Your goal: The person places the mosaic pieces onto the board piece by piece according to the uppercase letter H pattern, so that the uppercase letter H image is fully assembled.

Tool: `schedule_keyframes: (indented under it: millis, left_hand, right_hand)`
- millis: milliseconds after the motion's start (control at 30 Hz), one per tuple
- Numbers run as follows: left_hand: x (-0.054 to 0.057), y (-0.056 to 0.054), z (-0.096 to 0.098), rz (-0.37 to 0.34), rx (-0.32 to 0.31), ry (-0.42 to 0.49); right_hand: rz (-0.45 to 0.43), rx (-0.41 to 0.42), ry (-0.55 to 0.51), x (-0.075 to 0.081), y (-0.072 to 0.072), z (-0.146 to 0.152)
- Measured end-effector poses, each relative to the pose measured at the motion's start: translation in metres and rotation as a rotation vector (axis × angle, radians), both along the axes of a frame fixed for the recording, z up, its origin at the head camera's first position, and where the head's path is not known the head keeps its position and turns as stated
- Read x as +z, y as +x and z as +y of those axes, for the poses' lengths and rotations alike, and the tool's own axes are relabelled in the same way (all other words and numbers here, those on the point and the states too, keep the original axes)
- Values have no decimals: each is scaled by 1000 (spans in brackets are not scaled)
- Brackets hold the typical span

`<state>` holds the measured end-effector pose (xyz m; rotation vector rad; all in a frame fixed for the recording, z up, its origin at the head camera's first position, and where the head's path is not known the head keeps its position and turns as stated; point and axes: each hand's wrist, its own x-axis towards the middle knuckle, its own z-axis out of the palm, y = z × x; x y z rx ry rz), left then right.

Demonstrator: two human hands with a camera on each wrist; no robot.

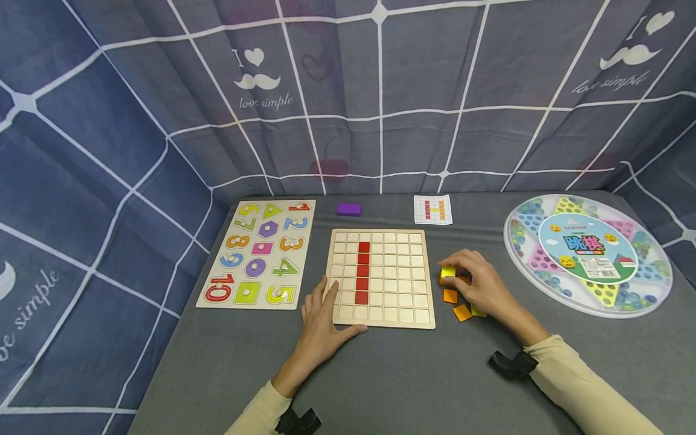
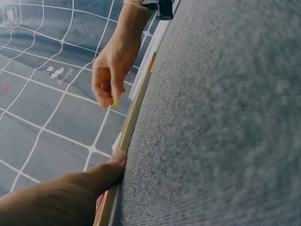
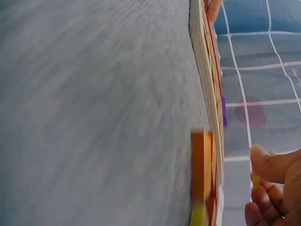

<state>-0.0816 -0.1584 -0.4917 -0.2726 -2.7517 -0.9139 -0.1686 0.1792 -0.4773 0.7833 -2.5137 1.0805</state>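
A wooden grid board [image 1: 399,281] lies in the middle of the table, with several red square tiles [image 1: 362,258] in one upright column. My left hand [image 1: 321,329] rests at its lower left corner, fingers on the left side and thumb along the near edge. In the left wrist view the thumb [image 2: 110,169] presses the board's rim. Right of the board, my right hand [image 1: 481,287] pinches a yellow tile [image 1: 448,271] between thumb and fingers, raised above the table. Beneath and beside that hand lie loose orange tiles [image 1: 462,313] and another yellow tile [image 1: 478,310], partly hidden.
A number and shape puzzle board [image 1: 223,293] lies on the left. A purple block [image 1: 349,209] and a small printed pattern card [image 1: 433,210] lie behind the grid board. On the right is a round board game [image 1: 589,254] in clear wrap. Checked cloth hangs behind.
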Motion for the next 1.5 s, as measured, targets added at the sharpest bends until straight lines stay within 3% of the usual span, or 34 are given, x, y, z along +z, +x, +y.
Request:
schedule_keyframes:
  millis: [333,700,1500]
  left_hand:
    - [0,0,-2,-3,4,-2]
    - [1,1,-1,-19,-3,-8]
    - [0,0,-1,-25,-2,0]
  right_hand:
    - [-51,111,-63,17,-11,-66]
    - [-191,160,-14,10,-27,-119]
    - [-184,194,39,-6,-35,-130]
